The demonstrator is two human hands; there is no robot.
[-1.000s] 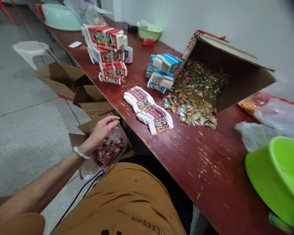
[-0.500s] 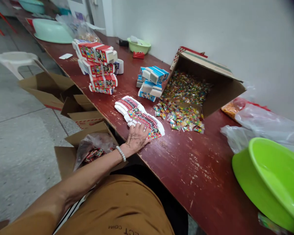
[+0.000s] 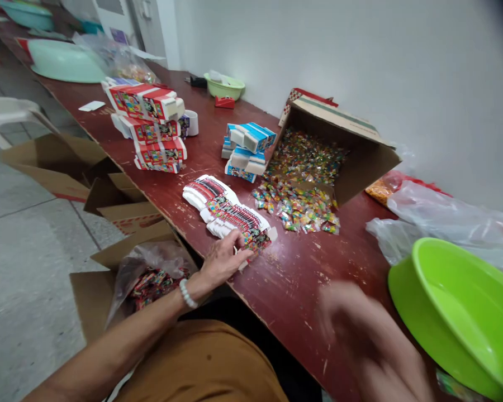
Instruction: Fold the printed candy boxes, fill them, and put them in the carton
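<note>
My left hand (image 3: 222, 258) rests at the near edge of the red-brown table (image 3: 302, 279), its fingers pinched on the nearest flat carton blank of a fanned row of flattened cartons (image 3: 226, 209). My right hand (image 3: 360, 335) comes in from the lower right over the table, smeared by motion, and its fingers cannot be made out. A cardboard box (image 3: 352, 151) lies tipped on its side, spilling small colourful wrapped candies (image 3: 302, 192) towards the blanks.
Stacks of red filled cartons (image 3: 151, 128) and blue ones (image 3: 247, 145) stand further back. A bright green basin (image 3: 465, 312) and clear plastic bags (image 3: 444, 223) are at right. An open box with a bag of red packets (image 3: 151, 279) sits on the floor at left.
My left hand moved from the bag in the floor box up to the fanned blanks and now pinches the nearest one. My right hand has come into view, blurred.
</note>
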